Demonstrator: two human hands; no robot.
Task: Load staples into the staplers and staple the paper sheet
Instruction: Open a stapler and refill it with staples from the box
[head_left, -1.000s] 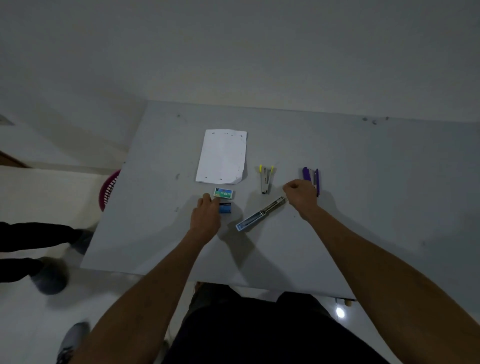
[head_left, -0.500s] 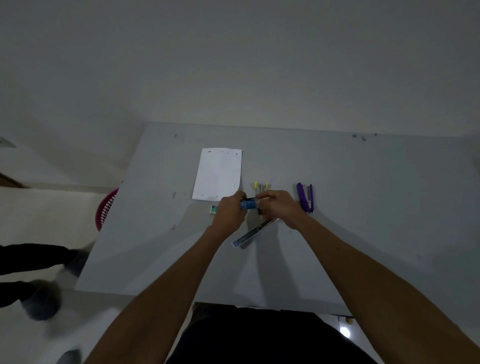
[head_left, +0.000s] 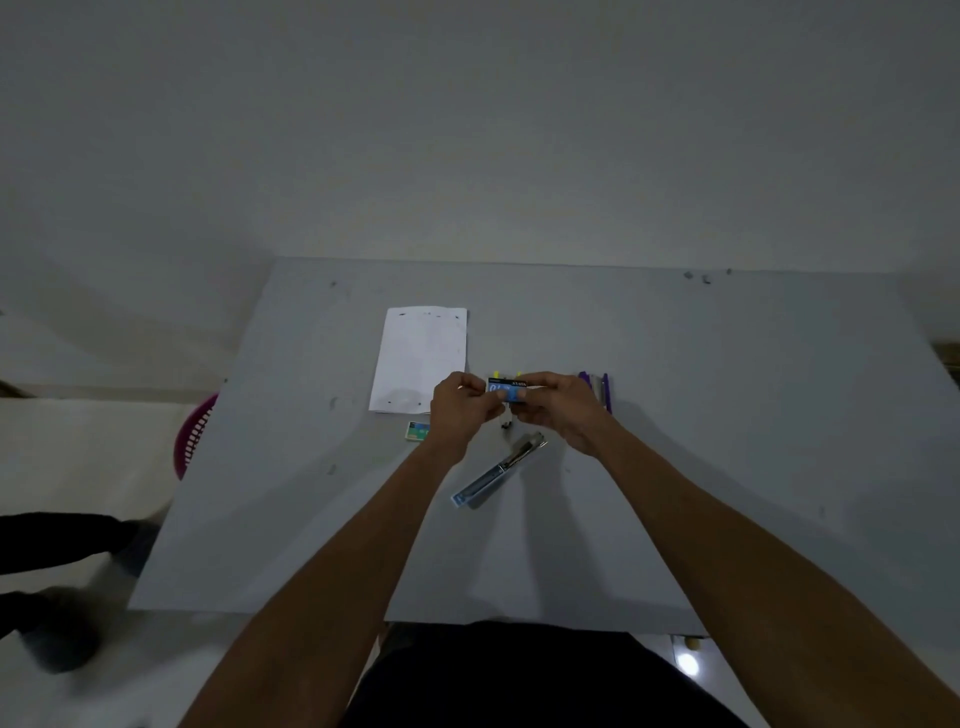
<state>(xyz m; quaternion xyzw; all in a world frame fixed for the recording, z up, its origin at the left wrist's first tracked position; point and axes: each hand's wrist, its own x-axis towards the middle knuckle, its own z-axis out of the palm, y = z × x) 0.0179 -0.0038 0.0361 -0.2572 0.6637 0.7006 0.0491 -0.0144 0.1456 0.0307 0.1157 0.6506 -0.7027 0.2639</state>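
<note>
Head view: both hands, left (head_left: 460, 410) and right (head_left: 558, 410), pinch blue staple box (head_left: 506, 391) above table (head_left: 727, 415); contents unseen.

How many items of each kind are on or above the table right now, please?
Staplers: 3, blue-grey, purple, yellow-tipped
Staple boxes: 2, blue one in both hands, green one on table
Paper sheets: 1
Total: 6
</note>
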